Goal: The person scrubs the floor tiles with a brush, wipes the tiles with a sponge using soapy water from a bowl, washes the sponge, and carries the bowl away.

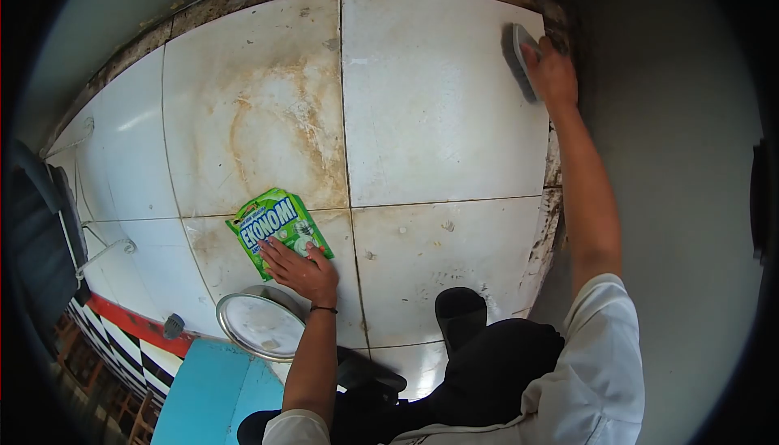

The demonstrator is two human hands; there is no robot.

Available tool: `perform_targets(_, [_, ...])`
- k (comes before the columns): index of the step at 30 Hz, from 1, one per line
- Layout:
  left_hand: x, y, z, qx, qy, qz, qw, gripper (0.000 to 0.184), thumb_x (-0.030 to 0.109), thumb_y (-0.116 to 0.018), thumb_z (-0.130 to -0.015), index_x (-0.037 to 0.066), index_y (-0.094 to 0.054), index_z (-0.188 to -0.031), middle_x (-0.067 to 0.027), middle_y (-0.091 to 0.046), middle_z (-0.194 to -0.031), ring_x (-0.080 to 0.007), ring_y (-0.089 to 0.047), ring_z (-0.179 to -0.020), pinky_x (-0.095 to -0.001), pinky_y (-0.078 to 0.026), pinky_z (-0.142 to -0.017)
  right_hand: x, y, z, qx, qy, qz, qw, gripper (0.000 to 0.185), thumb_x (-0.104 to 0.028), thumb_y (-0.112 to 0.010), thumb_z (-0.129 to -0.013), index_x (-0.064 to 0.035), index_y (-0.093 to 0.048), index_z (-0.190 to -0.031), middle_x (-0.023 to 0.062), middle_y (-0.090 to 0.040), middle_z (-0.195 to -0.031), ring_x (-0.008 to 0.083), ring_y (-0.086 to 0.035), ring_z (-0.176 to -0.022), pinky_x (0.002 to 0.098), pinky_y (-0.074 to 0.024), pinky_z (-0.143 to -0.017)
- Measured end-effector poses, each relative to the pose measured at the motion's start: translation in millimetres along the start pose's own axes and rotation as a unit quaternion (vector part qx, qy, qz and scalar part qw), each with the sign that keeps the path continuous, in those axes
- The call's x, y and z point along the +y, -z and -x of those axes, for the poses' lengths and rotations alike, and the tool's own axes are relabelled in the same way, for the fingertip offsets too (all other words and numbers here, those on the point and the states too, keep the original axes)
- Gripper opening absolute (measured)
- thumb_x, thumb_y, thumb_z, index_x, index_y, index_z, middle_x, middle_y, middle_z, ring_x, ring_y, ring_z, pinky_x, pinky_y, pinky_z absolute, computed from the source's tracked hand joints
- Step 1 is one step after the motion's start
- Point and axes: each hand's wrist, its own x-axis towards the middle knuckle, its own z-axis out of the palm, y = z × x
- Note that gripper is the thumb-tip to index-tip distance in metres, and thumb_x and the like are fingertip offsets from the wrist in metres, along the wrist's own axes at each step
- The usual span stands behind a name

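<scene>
My right hand [555,78] is wrapped round the grey handle of a scrub brush [520,51]. Its dark bristles meet the white floor tile [438,88] close to the right wall. Lower down, my left hand [302,270] lies flat with its fingers stretched over a green Ekonomi detergent pouch [272,214], covering its lower part. The pouch is on the tiled floor. Just below that hand stands a round metal pan [223,327] with whitish liquid in it, partly behind my left forearm.
Grey walls [673,161] border the floor on the right and at the top, with a dirty edge strip [243,3]. Brown stains [280,120] mark one tile. A black chair [36,226] stands at left, a light-blue box-like surface [211,396] below. My dark shoe [461,315] is near the bottom.
</scene>
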Motion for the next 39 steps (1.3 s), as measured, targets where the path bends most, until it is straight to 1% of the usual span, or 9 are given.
perform_targets(4, [-2.4, -0.3, -1.3, -0.002, -0.002, -0.002, 1.0, 0.075, 0.037, -0.048, -0.094, -0.003, -0.025, -0.154, -0.0219, -0.019, -0.162, -0.039, -0.018, -0.15, -0.0568, -0.013, -0.118, -98.5, 2.0, -47.8, -0.072, 0.083, -0.1, 0.989, 0.043, -0.044, -0.052, -0.098, -0.0099, -0.062, -0.122, 0.0208, -0.07, -0.109, 0.0377, -0.066, -0.103, 0.0484, -0.0545, -0.088])
perform_targets(9, [-3.6, -1.3, -0.1, -0.002, -0.006, -0.005, 1.0, 0.074, 0.035, -0.048, -0.094, -0.002, -0.025, -0.154, -0.0221, -0.02, -0.162, -0.0383, -0.019, -0.149, -0.0556, -0.013, -0.118, -141.4, 4.9, 130.2, -0.17, 0.261, -0.132, 0.941, 0.026, -0.034, -0.061, -0.095, -0.0104, -0.059, -0.104, 0.0198, -0.068, -0.075, 0.0408, -0.068, -0.07, 0.0508, -0.056, -0.065])
perform_targets(15, [-0.4, 1.3, -2.0, -0.007, -0.005, -0.011, 1.0, 0.074, 0.036, -0.047, -0.094, -0.003, -0.025, -0.154, -0.0224, -0.02, -0.161, -0.0386, -0.018, -0.15, -0.0561, -0.014, -0.118, 0.5, -5.4, 46.8, -0.008, 0.054, -0.042, 0.998, 0.034, -0.039, -0.057, -0.097, -0.0044, -0.058, -0.101, 0.0245, -0.067, -0.076, 0.0432, -0.068, -0.072, 0.0528, -0.0551, -0.064])
perform_targets(18, [-2.1, -0.8, -1.3, -0.01, -0.002, -0.009, 1.0, 0.076, 0.039, -0.046, -0.094, -0.003, -0.026, -0.153, -0.0228, -0.019, -0.162, -0.0409, -0.018, -0.149, -0.0581, -0.014, -0.118, -18.7, -9.5, -31.3, 0.044, 0.029, -0.036, 0.998, 0.034, -0.038, -0.054, -0.098, -0.0054, -0.06, -0.106, 0.0274, -0.069, -0.087, 0.0434, -0.068, -0.083, 0.0536, -0.0554, -0.074])
perform_targets(23, [-0.9, -0.4, -0.3, -0.009, -0.002, -0.017, 1.0, 0.076, 0.039, -0.046, -0.093, -0.003, -0.025, -0.153, -0.0232, -0.019, -0.162, -0.0412, -0.018, -0.149, -0.0584, -0.014, -0.118, -153.0, 10.8, 83.9, -0.16, 0.171, -0.124, 0.964, 0.03, -0.036, -0.055, -0.097, -0.0079, -0.06, -0.106, 0.0226, -0.069, -0.081, 0.0438, -0.068, -0.077, 0.0519, -0.0561, -0.072])
perform_targets(26, [-2.8, -1.1, -2.6, -0.007, -0.008, -0.015, 1.0, 0.076, 0.038, -0.046, -0.093, -0.004, -0.025, -0.153, -0.0233, -0.019, -0.162, -0.0413, -0.017, -0.149, -0.0586, -0.014, -0.118, -114.6, -7.9, 187.6, -0.158, 0.242, -0.146, 0.946, 0.031, -0.037, -0.057, -0.097, -0.0064, -0.056, -0.101, 0.0216, -0.066, -0.072, 0.0421, -0.066, -0.064, 0.0516, -0.0551, -0.058])
perform_targets(30, [-2.3, -0.1, -1.3, -0.013, -0.003, -0.014, 1.0, 0.076, 0.038, -0.046, -0.093, -0.004, -0.025, -0.153, -0.0233, -0.019, -0.162, -0.0415, -0.017, -0.149, -0.0587, -0.014, -0.118, -2.4, -19.6, 162.5, -0.018, 0.019, -0.059, 0.998, 0.033, -0.037, -0.057, -0.098, -0.004, -0.055, -0.099, 0.024, -0.065, -0.069, 0.0441, -0.065, -0.06, 0.053, -0.0513, -0.052])
perform_targets(34, [-2.0, -0.8, -1.1, -0.004, -0.008, -0.017, 1.0, 0.075, 0.038, -0.046, -0.094, -0.003, -0.025, -0.153, -0.0231, -0.019, -0.162, -0.0407, -0.017, -0.149, -0.0584, -0.014, -0.118, 36.0, -14.9, 6.6, 0.044, -0.159, -0.069, 0.984, 0.046, -0.043, -0.058, -0.095, -0.0028, -0.063, -0.116, 0.029, -0.068, -0.103, 0.0436, -0.065, -0.103, 0.0518, -0.0534, -0.087])
perform_targets(39, [-1.6, 1.4, 0.2, -0.003, -0.007, -0.015, 1.0, 0.075, 0.038, -0.046, -0.094, -0.002, -0.025, -0.154, -0.022, -0.019, -0.162, -0.0397, -0.018, -0.15, -0.0584, -0.015, -0.118, -101.0, 13.9, 6.1, -0.087, -0.001, -0.114, 0.99, 0.04, -0.038, -0.052, -0.098, -0.0052, -0.06, -0.119, 0.0257, -0.069, -0.099, 0.0431, -0.067, -0.098, 0.0504, -0.0546, -0.086])
